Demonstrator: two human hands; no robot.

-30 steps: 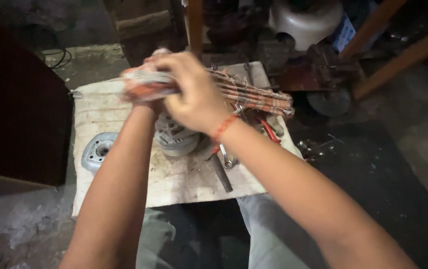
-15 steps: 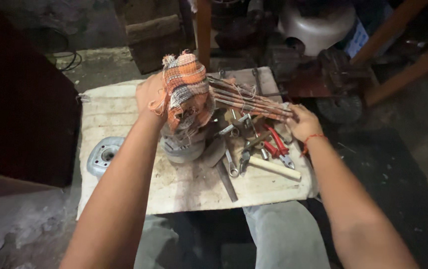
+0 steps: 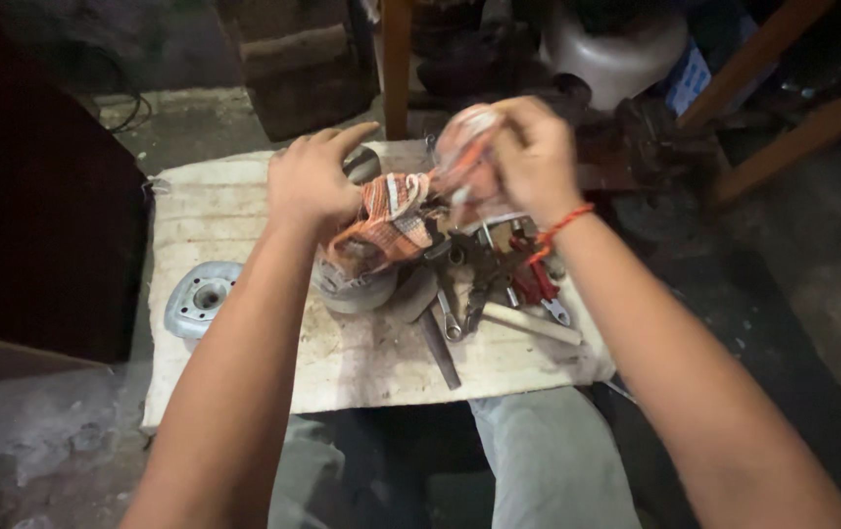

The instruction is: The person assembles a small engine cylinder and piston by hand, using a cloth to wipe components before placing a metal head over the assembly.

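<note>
Striped orange-and-white cloth (image 3: pixel 388 225), bunched over a round metal motor part (image 3: pixel 352 286) near the middle of the pale worn board (image 3: pixel 244 211). Being pinched at its near end by the left hand (image 3: pixel 311 186), forefinger sticking out loose. Being clenched at its blurred far end by the right hand (image 3: pixel 530 155), raised above the board, red thread around the wrist. Lying just right of the cloth: red-handled pliers (image 3: pixel 536 284), a spanner (image 3: pixel 448 318), a pale wooden handle (image 3: pixel 532 324). Sitting on the board's left edge: a round grey metal cover (image 3: pixel 201 298). Showing far right, behind: a blue-and-white box (image 3: pixel 687 76), print too small to tell.
</note>
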